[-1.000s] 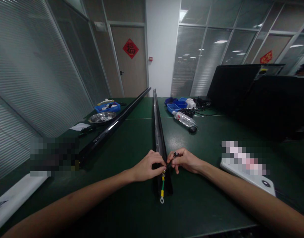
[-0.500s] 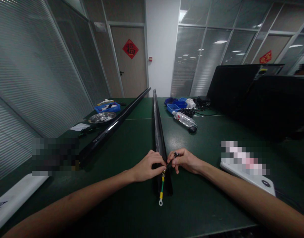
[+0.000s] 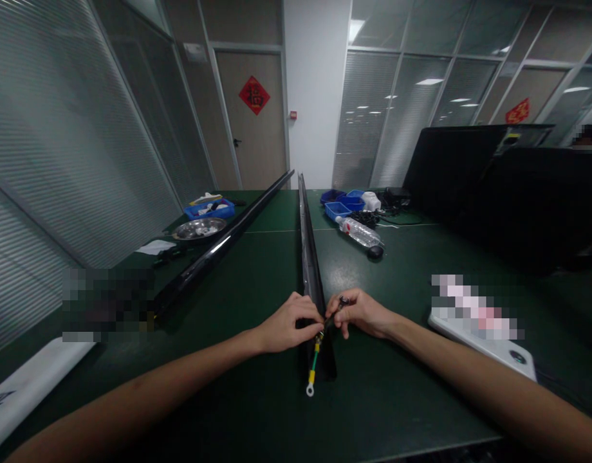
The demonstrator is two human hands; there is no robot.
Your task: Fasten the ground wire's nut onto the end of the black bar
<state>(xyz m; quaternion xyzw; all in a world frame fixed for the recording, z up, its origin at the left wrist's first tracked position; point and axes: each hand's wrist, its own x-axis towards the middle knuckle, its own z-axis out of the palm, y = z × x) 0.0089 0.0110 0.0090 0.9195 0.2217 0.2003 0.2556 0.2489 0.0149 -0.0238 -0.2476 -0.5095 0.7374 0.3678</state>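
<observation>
A long black metal channel (image 3: 304, 238) runs away from me along the green table. At its near end, my left hand (image 3: 292, 325) pinches thumb and forefinger around the upper end of a short green-yellow ground wire (image 3: 316, 360). The wire's free ring terminal (image 3: 310, 390) points toward me. From the other side, my right hand (image 3: 361, 313) is closed on a small, slim dark wrench (image 3: 343, 301) with a shiny metal end. Its other end reaches in by the left fingertips at the wire's upper end. The fingers hide the joint there.
Another black channel (image 3: 228, 238) lies diagonally at the left, beside a metal dish (image 3: 199, 228) and a blue tray (image 3: 210, 209). Rightward are a plastic bottle (image 3: 360, 232), blue bins (image 3: 338, 209), a white device (image 3: 484, 341) and dark monitors (image 3: 470, 186). A white case (image 3: 35, 379) lies near left.
The wire's ring terminal has swung slightly left and up. Both hands have stayed nearly in place.
</observation>
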